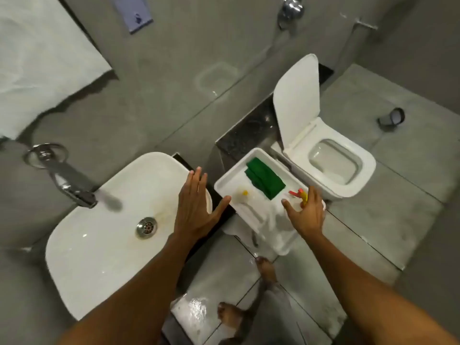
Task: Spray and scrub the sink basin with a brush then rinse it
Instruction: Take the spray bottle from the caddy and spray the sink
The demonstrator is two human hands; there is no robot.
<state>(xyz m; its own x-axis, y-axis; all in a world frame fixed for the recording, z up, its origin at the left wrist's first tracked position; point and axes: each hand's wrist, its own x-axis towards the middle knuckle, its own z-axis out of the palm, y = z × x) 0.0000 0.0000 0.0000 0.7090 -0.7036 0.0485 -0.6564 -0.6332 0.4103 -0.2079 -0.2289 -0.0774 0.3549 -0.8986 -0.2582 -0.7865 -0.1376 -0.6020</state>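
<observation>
Head view, looking steeply down.

Sink basin (99,245): white, rounded-rectangular, wall-mounted at your lower left. Its long axis runs from lower left to upper right. A brownish-yellow stain trails from the far rim down toward the chrome drain (146,227). A chrome tap (74,188) reaches over the basin from the left (motion-blurred).

White tray (225,181): a rectangular container to the right of the basin, between it and the toilet (333,168). Contents: a folded green cloth (265,181) toward its far end; a spray bottle (297,195) with a red and yellow trigger head near its right edge, the trigger pointing left; a pale item with a yellow spot (245,193) near the left side (too blurred to identify). The brush cannot be made out with certainty.

Your left hand (195,207): palm down, fingers spread wide, hovering over the right end of the basin, holding nothing.

Your right hand (307,212): over the tray's right side, fingers loosely curled and apart, just beside the spray bottle; you cannot tell whether it touches the bottle, and no grasp is visible.

Toilet: white, lid raised, at upper right.

Floor (373,220): grey tile, wet and glossy near your bare feet (230,313).
</observation>
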